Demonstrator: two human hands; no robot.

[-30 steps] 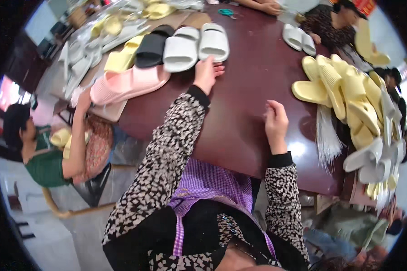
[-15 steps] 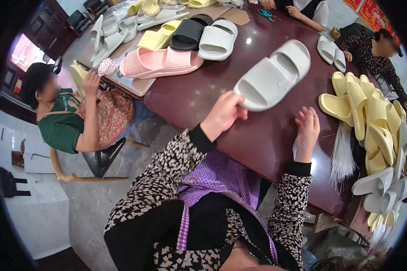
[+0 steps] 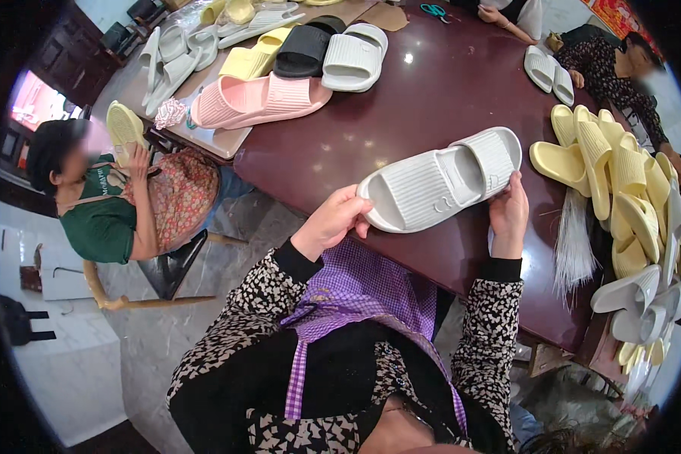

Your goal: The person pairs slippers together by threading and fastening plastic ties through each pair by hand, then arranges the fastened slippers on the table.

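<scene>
Over the near part of the table, a pair of light grey slides (image 3: 420,193) is held level between my hands. The two slides appear fitted into each other, with one ribbed strap toward each end. My left hand (image 3: 333,221) pinches the left end, thumb on top. At the right end, my right hand (image 3: 509,216) has its fingers closed on the near edge beside the strap; part of its grip is hidden under the sole.
Pink slides (image 3: 261,102), black slides (image 3: 304,54) and grey slides (image 3: 354,60) stand at the far left. On the right are piled yellow slides (image 3: 598,163) and a bundle of white strands (image 3: 575,246). A co-worker (image 3: 113,204) sits at left holding a yellow slide.
The grey slides have come lower and turned flatter, nearer to me. My right hand, free before, has taken hold of their right end. The co-worker at left has turned the yellow slide.
</scene>
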